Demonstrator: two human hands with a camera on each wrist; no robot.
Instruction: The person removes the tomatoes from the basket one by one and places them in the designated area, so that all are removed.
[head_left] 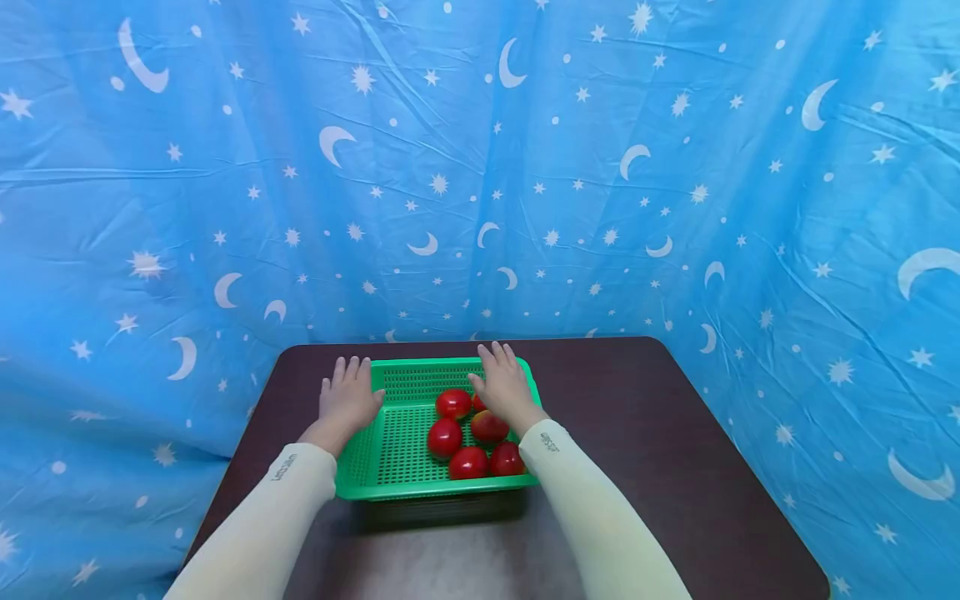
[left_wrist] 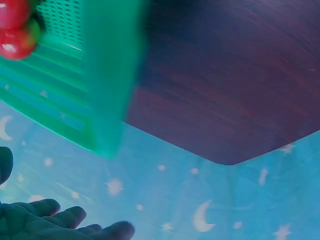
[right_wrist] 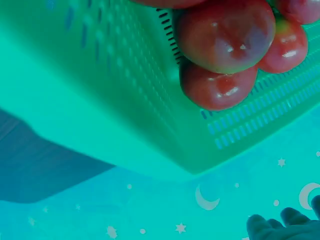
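Note:
A green plastic basket (head_left: 405,490) with slotted walls is at the middle of the dark table. Several shiny red round fruits (head_left: 445,438) lie in its right half, some with yellowish patches; I cannot tell their kind. My left hand (head_left: 351,403) is at the basket's left rim, fingers straight and pointing away. Over the right side, my right hand (head_left: 506,388) has its fingers extended and partly hides a fruit behind it. Neither hand holds anything. Whether they touch the rim cannot be told. In the right wrist view the fruits (right_wrist: 225,37) cluster near a basket corner.
The dark brown table (head_left: 637,450) has rounded corners and extends to the right of the basket. A blue curtain (head_left: 420,192) printed with white moons and stars hangs behind and along both sides. Pale sleeves (head_left: 592,508) cover both forearms.

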